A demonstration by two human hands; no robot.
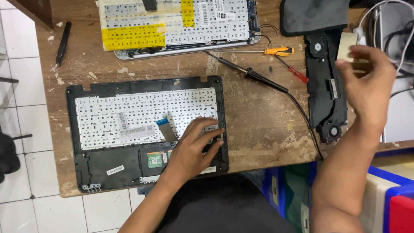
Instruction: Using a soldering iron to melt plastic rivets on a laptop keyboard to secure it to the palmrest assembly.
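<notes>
Down at the bottom of the view, two bare forearms rise from a dark lap. Left hand (196, 144) lies flat on the black laptop palmrest shell (86, 166), fingers spread apart and pressing on the right end of the white keyboard back (142, 114). That shell lies face down near the front edge of the wooden table (258, 125), long axis running left to right, its lower corner close to the table's lip. A blue-tipped ribbon cable (166, 128) pokes up from the keyboard back, just beside the left fingers.

Right hand (366, 88) is up in the air at the right, fingers pinched on a pale roll of tape (347, 45); the grip itself is partly hidden behind the hand. Below it sits a black speaker and fan assembly (327, 86), long axis front to back.

Between the hands there's bare, scarred wood, crossed by a soldering iron (254, 75) lying diagonally, tip toward the far left, cord trailing off the front edge. An orange-handled screwdriver (276, 51) and a red-handled screwdriver (297, 73) lie just beyond it. A second keyboard with yellow tape (172, 26) is cut off at the top. Black tweezers (62, 43) lie far left.
</notes>
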